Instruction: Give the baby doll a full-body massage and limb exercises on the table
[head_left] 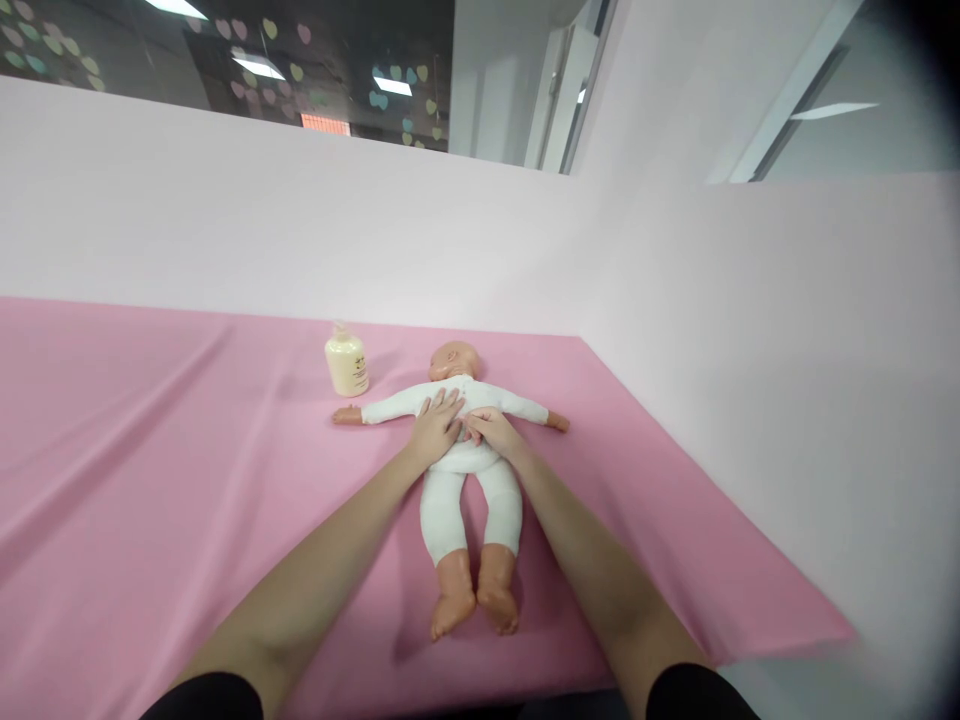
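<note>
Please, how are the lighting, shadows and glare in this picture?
Head view: soft light on the pink sheet, faint shadow beside the doll; head view too: bright panels in the dark window, perhaps reflections; upper right corner black.

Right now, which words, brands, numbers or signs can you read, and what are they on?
No text can be read.
Pump bottle: dark print on its side, too small and blurred.
Doll: no lettering shows.
Orange panel beyond the glass: too blurred to tell.
</note>
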